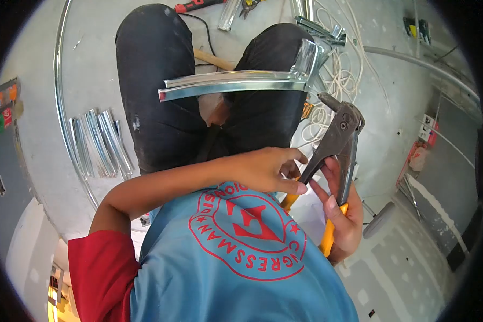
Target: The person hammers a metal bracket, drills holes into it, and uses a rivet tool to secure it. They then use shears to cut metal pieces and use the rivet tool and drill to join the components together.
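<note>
A hand rivet gun with a dark metal body and orange grips is held in front of my right side, its nose toward the top of the view. My right hand is closed around one of its handles near the orange grip. With thumb and bent fingers, my left hand holds the other handle, whose orange end shows below it. Across my thighs lies a shiny metal channel. At its right end, near the rivet gun's nose, it meets another metal piece at an angle.
Short cut metal channels lie in a group at the left, beside a long metal strip. White cable is coiled on the floor at right. Beyond my knees are snips, a red-and-black tool and a wooden handle.
</note>
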Tool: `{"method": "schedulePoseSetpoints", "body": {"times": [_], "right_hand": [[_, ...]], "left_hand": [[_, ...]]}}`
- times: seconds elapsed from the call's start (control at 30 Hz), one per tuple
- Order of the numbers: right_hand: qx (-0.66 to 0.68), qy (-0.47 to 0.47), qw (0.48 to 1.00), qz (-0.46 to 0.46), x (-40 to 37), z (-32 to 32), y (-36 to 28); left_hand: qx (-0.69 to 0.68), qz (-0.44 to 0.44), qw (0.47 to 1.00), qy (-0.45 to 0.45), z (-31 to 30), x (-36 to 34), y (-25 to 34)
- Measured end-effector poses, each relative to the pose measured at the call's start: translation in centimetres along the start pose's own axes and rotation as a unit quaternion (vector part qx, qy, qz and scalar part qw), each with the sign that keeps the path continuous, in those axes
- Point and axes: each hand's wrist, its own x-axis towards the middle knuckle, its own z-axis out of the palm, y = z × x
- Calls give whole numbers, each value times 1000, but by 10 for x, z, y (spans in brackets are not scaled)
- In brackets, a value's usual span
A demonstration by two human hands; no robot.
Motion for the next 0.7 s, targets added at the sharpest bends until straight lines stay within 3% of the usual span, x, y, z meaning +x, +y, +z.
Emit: {"method": "schedulePoseSetpoints", "body": {"times": [0.07,0.17,0.27,0.33,0.37,0.43,0.53,0.57,0.63,0.7], "right_hand": [[-9,-11,1000,-13,1,-1,1],[-40,8,999,-13,-1,-4,-6],[-73,-41,997,1,-5,-16,-19],[2,-64,993,100,-5,-17,-20],[2,-64,993,102,-3,-15,-18],[-69,-28,993,91,5,-4,-8],[-153,23,987,-33,28,14,35],[-152,24,987,-34,31,17,46],[-22,71,997,-3,38,22,58],[-18,59,998,1,33,26,63]], "left_hand": [[-84,0,996,-16,11,9,-9],[-6,-17,999,-28,14,11,-9],[97,-79,992,26,18,0,-3],[102,-17,993,64,18,-1,-12],[101,-18,993,64,18,0,-17],[97,5,991,91,18,1,-20],[70,39,993,91,19,5,-21],[71,40,993,91,20,5,-26],[-70,24,987,143,20,6,-31],[-42,15,990,137,18,2,-30]]}}
